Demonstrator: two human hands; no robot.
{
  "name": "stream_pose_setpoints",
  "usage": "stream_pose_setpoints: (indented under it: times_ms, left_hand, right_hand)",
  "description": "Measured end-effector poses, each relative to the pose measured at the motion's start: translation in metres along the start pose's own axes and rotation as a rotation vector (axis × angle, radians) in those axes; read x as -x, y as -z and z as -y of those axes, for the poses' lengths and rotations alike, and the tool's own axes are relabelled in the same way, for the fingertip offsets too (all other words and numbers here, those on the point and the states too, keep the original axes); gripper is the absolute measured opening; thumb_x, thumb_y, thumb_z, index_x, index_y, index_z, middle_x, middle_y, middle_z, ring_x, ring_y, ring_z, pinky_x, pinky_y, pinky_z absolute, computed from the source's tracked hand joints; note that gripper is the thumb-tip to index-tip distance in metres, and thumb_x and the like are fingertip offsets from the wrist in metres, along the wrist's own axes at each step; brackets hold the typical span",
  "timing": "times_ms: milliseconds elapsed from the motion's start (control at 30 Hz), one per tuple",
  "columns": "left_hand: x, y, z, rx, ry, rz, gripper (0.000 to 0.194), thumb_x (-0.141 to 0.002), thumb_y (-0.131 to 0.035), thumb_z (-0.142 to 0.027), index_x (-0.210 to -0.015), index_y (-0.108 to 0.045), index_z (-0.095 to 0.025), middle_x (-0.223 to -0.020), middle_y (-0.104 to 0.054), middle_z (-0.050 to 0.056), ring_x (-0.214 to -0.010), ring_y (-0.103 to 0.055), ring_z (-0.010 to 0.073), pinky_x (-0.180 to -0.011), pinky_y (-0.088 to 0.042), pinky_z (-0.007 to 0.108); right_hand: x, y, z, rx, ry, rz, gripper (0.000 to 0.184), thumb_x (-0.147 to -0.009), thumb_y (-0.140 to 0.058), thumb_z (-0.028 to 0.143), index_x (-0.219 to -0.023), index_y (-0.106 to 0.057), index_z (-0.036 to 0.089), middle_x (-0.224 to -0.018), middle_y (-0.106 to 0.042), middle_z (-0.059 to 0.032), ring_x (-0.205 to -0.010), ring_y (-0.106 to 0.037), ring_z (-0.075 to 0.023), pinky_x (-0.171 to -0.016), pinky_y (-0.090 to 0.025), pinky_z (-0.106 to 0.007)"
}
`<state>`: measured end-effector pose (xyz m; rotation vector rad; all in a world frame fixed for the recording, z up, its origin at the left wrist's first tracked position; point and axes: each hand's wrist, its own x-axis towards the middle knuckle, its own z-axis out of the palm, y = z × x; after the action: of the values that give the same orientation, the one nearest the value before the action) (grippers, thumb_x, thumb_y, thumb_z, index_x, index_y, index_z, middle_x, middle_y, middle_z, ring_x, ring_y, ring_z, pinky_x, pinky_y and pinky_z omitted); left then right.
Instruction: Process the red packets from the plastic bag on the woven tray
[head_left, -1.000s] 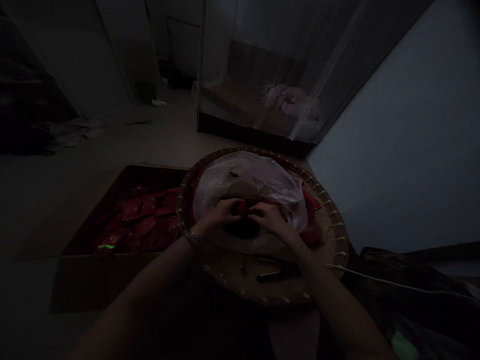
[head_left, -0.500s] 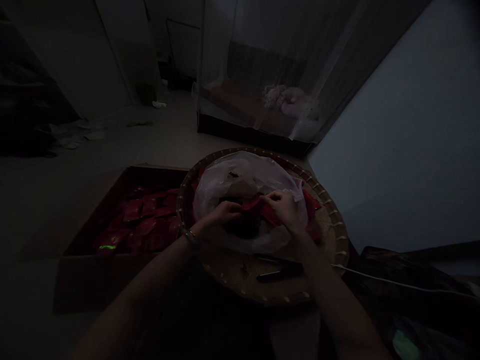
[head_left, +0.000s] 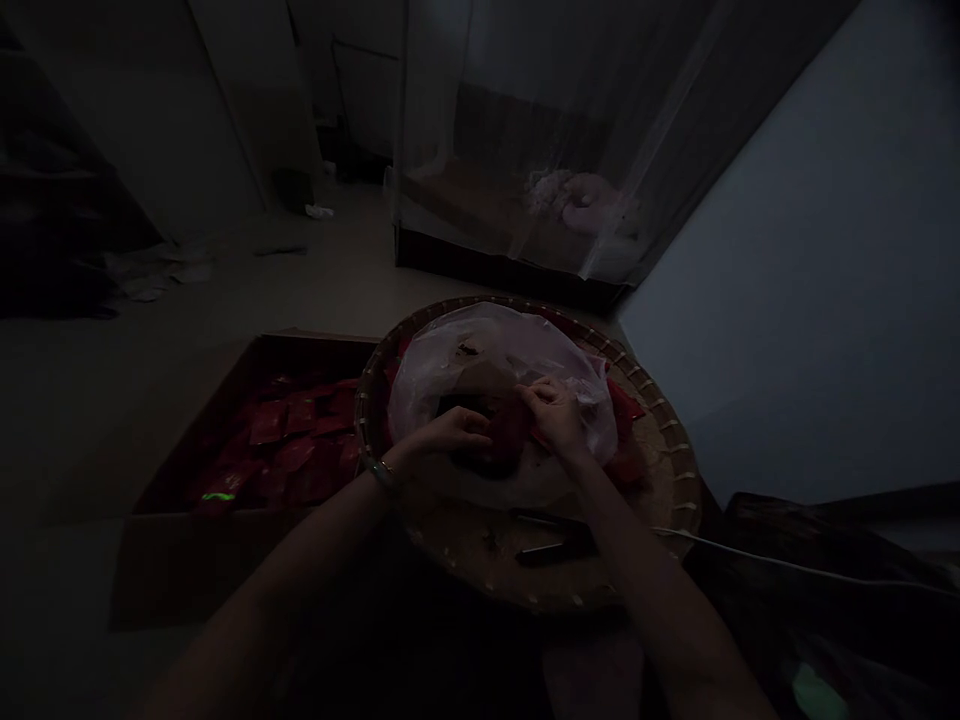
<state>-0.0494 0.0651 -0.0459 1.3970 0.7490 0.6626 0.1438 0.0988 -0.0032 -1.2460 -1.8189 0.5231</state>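
Note:
Over a pale plastic bag in a round woven tray, both hands are at a small red packet. My right hand pinches the packet's upper edge. At its left side, my left hand has its fingers closed on the packet's edge, a bracelet at the wrist. Inside the bag's opening lies dark content that is too dim to name. More red packets lie around the bag. A dark tool with two long arms, perhaps tongs, rests at the tray's near side.
Left of the tray stands a cardboard box holding many red packets. A white cable runs from the tray to the right. Behind is a netted bed; a pale wall rises on the right. The room is very dim.
The red packet has turned from lying stretched flat between my hands to hanging more upright, its face showing. My left hand has shifted slightly; the tray and box stay put.

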Motion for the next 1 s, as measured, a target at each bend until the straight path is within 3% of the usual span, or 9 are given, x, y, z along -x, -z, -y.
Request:
stream_pose_setpoints:
  times_ms: [200, 300, 367, 433, 533, 733, 800, 900, 1000]
  left_hand:
    - [0.000, -0.002, 0.002, 0.041, -0.003, 0.008, 0.044, -0.070, -0.072, -0.037, -0.104, -0.063, -0.009, -0.087, -0.069, 0.010, -0.070, -0.065, 0.0146, -0.063, -0.048, 0.022]
    - [-0.001, -0.002, 0.001, 0.062, -0.023, -0.041, 0.044, -0.071, -0.071, -0.036, -0.105, -0.062, -0.010, -0.089, -0.069, 0.010, -0.070, -0.065, 0.0146, -0.064, -0.048, 0.023]
    - [-0.001, -0.002, 0.000, 0.055, -0.037, -0.072, 0.044, -0.070, -0.071, -0.036, -0.106, -0.061, -0.011, -0.093, -0.068, 0.009, -0.073, -0.064, 0.0150, -0.066, -0.048, 0.024]
    - [0.000, -0.002, -0.001, 0.006, -0.038, -0.077, 0.046, -0.067, -0.074, -0.034, -0.105, -0.062, -0.012, -0.094, -0.068, 0.007, -0.076, -0.064, 0.0156, -0.067, -0.048, 0.024]
    - [0.000, -0.001, -0.001, -0.052, -0.026, -0.049, 0.047, -0.064, -0.076, -0.033, -0.103, -0.064, -0.012, -0.091, -0.068, 0.006, -0.075, -0.063, 0.0159, -0.067, -0.047, 0.024]
    - [0.000, -0.002, -0.004, -0.013, -0.039, -0.025, 0.050, -0.064, -0.076, -0.036, -0.107, -0.064, -0.013, -0.092, -0.068, 0.005, -0.076, -0.062, 0.0154, -0.068, -0.046, 0.023]
    - [0.000, -0.003, -0.005, -0.013, -0.011, -0.052, 0.048, -0.066, -0.074, -0.040, -0.103, -0.065, -0.011, -0.085, -0.067, 0.004, -0.071, -0.060, 0.0140, -0.063, -0.044, 0.022]
    - [0.000, -0.004, -0.006, 0.014, 0.036, -0.115, 0.045, -0.067, -0.072, -0.044, -0.094, -0.067, -0.008, -0.075, -0.065, 0.003, -0.062, -0.057, 0.0118, -0.057, -0.042, 0.020]
    - [0.001, -0.005, -0.006, 0.024, 0.052, -0.143, 0.045, -0.066, -0.072, -0.043, -0.093, -0.068, -0.008, -0.072, -0.065, 0.003, -0.060, -0.055, 0.0109, -0.055, -0.041, 0.020]
  right_hand:
    - [-0.003, 0.007, -0.010, -0.021, 0.016, 0.021, 0.042, -0.078, -0.052, 0.056, -0.066, -0.063, 0.017, -0.079, -0.060, -0.0047, -0.080, -0.054, -0.0173, -0.078, -0.041, -0.030]
    - [-0.006, 0.022, -0.013, 0.004, 0.009, 0.239, 0.037, -0.070, -0.063, 0.053, -0.076, -0.066, 0.017, -0.086, -0.062, -0.0050, -0.080, -0.055, -0.0174, -0.074, -0.042, -0.029]
    - [-0.007, 0.029, -0.011, 0.005, -0.043, 0.402, 0.035, -0.072, -0.062, 0.050, -0.076, -0.066, 0.016, -0.077, -0.063, -0.0027, -0.070, -0.055, -0.0156, -0.063, -0.041, -0.026]
    - [-0.006, 0.032, -0.007, 0.025, -0.099, 0.468, 0.033, -0.074, -0.060, 0.048, -0.071, -0.065, 0.016, -0.066, -0.060, 0.0002, -0.060, -0.051, -0.0135, -0.053, -0.036, -0.024]
    - [-0.003, 0.031, 0.000, 0.033, -0.136, 0.447, 0.032, -0.071, -0.062, 0.046, -0.066, -0.063, 0.015, -0.060, -0.057, 0.0019, -0.055, -0.049, -0.0123, -0.049, -0.031, -0.023]
    - [0.002, 0.020, 0.009, -0.017, -0.137, 0.348, 0.024, -0.065, -0.068, 0.039, -0.066, -0.060, 0.016, -0.064, -0.059, 0.0015, -0.060, -0.052, -0.0131, -0.056, -0.036, -0.023]
    - [0.005, 0.015, 0.010, -0.040, -0.085, 0.345, 0.023, -0.061, -0.070, 0.036, -0.071, -0.061, 0.017, -0.070, -0.062, 0.0008, -0.067, -0.055, -0.0142, -0.062, -0.040, -0.024]
    - [0.008, 0.010, 0.009, -0.084, -0.104, 0.296, 0.037, -0.060, -0.071, 0.035, -0.093, -0.062, 0.018, -0.077, -0.063, 0.0005, -0.071, -0.056, -0.0149, -0.063, -0.041, -0.024]
    - [0.012, 0.007, 0.005, -0.066, -0.146, 0.312, 0.030, -0.064, -0.068, 0.040, -0.082, -0.064, 0.016, -0.068, -0.061, 0.0002, -0.064, -0.054, -0.0147, -0.057, -0.038, -0.024]
